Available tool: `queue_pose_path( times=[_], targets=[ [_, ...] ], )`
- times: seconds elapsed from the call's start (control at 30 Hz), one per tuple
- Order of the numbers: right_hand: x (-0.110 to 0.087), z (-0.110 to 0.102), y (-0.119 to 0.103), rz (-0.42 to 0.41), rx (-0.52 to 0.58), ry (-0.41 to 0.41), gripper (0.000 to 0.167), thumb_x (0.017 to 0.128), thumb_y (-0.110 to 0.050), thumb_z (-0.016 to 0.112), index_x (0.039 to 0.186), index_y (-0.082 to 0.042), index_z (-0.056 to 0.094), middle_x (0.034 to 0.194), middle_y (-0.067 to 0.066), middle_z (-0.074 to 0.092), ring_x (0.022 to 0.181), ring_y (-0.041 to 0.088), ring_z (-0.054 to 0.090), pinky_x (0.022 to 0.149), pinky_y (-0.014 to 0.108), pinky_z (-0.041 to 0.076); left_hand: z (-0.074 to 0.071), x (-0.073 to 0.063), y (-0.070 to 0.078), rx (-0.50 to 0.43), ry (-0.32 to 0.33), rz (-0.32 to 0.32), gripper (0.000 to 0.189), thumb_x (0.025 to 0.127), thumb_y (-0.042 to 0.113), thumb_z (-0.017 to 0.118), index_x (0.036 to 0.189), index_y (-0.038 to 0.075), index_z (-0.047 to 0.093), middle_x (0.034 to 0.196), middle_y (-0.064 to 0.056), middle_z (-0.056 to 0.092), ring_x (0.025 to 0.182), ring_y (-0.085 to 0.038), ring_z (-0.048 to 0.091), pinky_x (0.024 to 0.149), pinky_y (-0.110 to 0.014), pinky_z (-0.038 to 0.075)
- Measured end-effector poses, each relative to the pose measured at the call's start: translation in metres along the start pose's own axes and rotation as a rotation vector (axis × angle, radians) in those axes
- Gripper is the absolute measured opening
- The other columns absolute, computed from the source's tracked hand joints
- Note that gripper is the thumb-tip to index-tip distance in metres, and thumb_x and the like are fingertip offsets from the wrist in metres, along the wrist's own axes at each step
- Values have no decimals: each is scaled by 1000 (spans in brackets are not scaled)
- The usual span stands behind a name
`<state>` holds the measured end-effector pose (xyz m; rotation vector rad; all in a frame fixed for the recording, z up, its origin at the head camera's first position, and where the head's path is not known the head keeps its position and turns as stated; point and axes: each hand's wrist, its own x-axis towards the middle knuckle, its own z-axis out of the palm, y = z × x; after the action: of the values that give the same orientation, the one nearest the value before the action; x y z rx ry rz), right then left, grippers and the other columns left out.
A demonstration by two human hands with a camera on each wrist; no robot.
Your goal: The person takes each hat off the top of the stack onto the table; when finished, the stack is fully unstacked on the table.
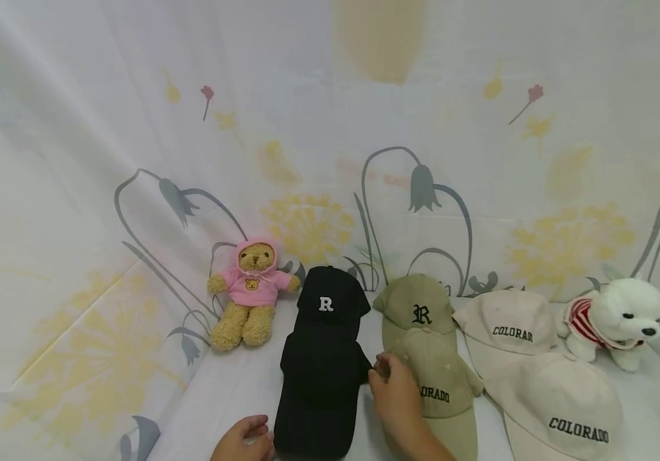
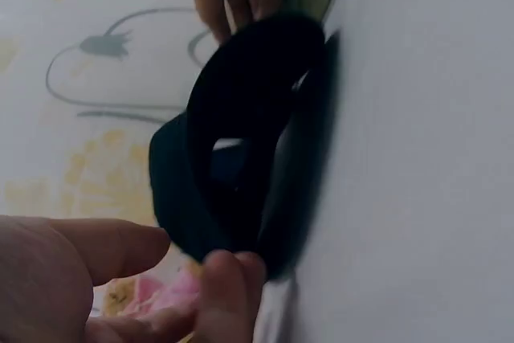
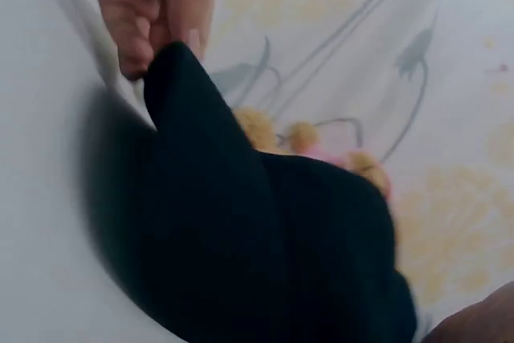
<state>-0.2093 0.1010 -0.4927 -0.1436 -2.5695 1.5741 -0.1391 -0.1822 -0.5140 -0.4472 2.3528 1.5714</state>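
The front black cap (image 1: 318, 384) lies with its brim toward me, overlapping a second black cap (image 1: 326, 301) marked with a white R. My left hand (image 1: 243, 442) pinches the left edge of the front cap's brim, fingertips right at the rim in the right wrist view. On the opposite side, my right hand (image 1: 395, 394) grips the cap's right edge between thumb and bent fingers. In the left wrist view the cap (image 2: 241, 118) is seen edge-on, its hollow underside showing. Behind my right hand sits a khaki cap (image 1: 427, 365) with dark lettering, partly covered by the hand.
Another khaki cap (image 1: 416, 304) stands behind the first. To the right are two cream Colorado caps, one farther back (image 1: 508, 320) and one nearer (image 1: 571, 397). A pink-hooded teddy bear (image 1: 251, 288) sits at the left, a white plush dog (image 1: 623, 320) at the right, against a patterned curtain (image 1: 306, 115).
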Motion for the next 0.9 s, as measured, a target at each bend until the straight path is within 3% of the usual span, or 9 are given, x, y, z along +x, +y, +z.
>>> queue_pose_path(
  times=[0.07,0.17,0.3,0.47,0.6,0.7,0.8,0.87,0.9],
  targets=[
    [9,-11,-7,-43,-30,11,32,101,-14,64,129,0,65,124,17,69,108,28,67,90,44,57,-9,3,8,37,44,21,48,98,22,70,130,-12,59,110,-16,70,87,-20,73,79,-41,61],
    [26,-25,-21,-66,-29,-13,34,104,-17,59,134,-1,62,129,17,67,115,31,67,91,46,58,-24,11,20,97,59,36,44,101,26,66,128,-8,62,107,-10,72,87,-18,73,79,-39,61],
    [54,-35,-39,-94,-47,-40,37,105,-21,56,136,-1,61,132,19,66,119,36,65,89,48,57,-36,26,39,50,85,76,40,105,23,60,130,-8,61,113,-16,70,90,-18,70,80,-37,62],
    [91,-34,-55,-70,-82,-92,39,106,-22,53,138,-2,60,133,20,66,114,34,65,90,47,55,-40,48,68,5,133,197,43,107,24,54,136,-8,59,127,-24,66,103,-27,70,87,-37,62],
    [114,-27,-64,-28,-107,-142,41,106,-24,51,141,-3,59,132,18,67,109,30,67,84,42,55,-34,71,86,-30,105,235,51,110,30,48,141,-10,54,134,-28,61,115,-36,66,98,-45,58],
    [127,-18,-69,29,-57,-192,42,108,-23,50,143,0,57,134,20,65,106,28,67,83,38,55,-28,88,93,-79,82,211,57,111,36,43,142,-11,51,135,-29,59,117,-37,64,100,-47,56],
    [137,-8,-68,133,67,-256,45,109,-18,51,148,4,50,145,26,57,112,30,66,89,37,56,-23,103,96,-163,71,149,63,111,43,39,141,-11,51,131,-28,58,108,-34,63,93,-43,57],
    [143,-1,-63,205,136,-286,49,109,-14,50,153,8,43,155,29,46,124,34,62,97,38,56,-19,110,96,-227,48,107,69,111,48,37,141,-12,49,133,-30,56,110,-35,62,96,-44,56],
    [145,2,-59,234,159,-299,51,109,-12,50,154,9,39,158,29,42,117,31,64,94,35,57,-17,114,96,-265,30,87,72,111,50,35,142,-13,47,136,-33,54,115,-38,61,100,-46,55]
  ],
)
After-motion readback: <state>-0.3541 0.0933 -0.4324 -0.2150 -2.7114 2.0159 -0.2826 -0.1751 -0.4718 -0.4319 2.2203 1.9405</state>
